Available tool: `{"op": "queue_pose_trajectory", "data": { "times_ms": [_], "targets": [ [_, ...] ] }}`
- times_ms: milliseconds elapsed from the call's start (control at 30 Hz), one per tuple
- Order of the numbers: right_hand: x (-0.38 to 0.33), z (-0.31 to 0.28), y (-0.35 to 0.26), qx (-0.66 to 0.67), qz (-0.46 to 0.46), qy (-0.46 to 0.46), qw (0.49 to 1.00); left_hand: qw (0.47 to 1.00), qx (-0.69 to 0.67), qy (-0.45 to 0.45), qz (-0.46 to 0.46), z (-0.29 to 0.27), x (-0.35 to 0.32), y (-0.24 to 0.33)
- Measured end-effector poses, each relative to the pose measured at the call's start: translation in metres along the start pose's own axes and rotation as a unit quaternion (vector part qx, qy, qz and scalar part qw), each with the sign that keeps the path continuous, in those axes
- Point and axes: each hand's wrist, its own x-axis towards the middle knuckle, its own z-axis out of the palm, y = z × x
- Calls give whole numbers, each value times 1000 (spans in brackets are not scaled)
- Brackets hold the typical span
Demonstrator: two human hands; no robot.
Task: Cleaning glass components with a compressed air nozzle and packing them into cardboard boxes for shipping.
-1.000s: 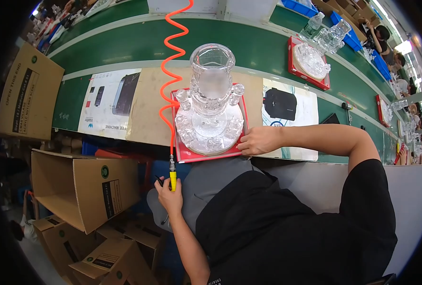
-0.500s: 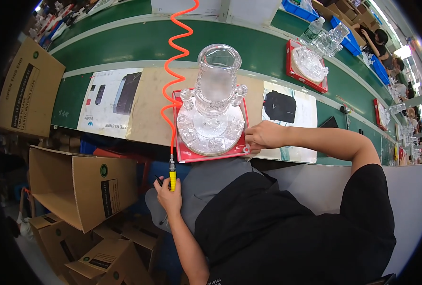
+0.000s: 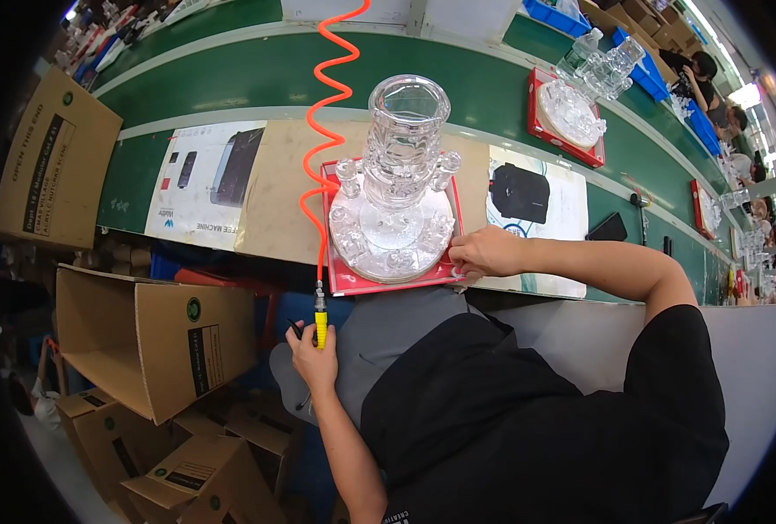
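Note:
A clear plastic piece with a tall open cylinder [image 3: 405, 144] stands upright on a round base [image 3: 392, 240] ringed with small clear figures. It sits in a shallow red tray [image 3: 353, 286] at the table's near edge. My left hand [image 3: 315, 362], low beside my lap, is wrapped round an air blow gun [image 3: 320, 330] with a yellow body and a black part. An orange coiled hose [image 3: 333, 92] runs up from it, past the tray's left side. At the tray's near right corner, my right hand [image 3: 486, 252] has its fingers pinched together; whether they grip the tray's edge is hidden.
Open cardboard cartons [image 3: 196, 345] stand at lower left, another carton [image 3: 56, 162] above them. A flattened printed box [image 3: 200, 188] covers the table left of the tray. Farther right are another red tray [image 3: 568, 122], a phone-like black slab [image 3: 609, 227] and blue bins [image 3: 641, 74]. Other people sit beyond.
The milky haze inside the clear cylinder has gone. The view has shifted slightly; both hands keep nearly the same places, and the left still holds the blow gun.

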Motion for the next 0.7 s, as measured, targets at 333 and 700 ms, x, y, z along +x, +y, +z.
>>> {"op": "queue_pose_trajectory", "data": {
  "times_ms": [333,700],
  "targets": [
    [4,-6,-6,-177,-215,36,960,1000,4,-6,-7,-1,1,2],
    [17,3,0,-211,-289,41,933,1000,2,-21,-24,-6,0,6]
  ]
}}
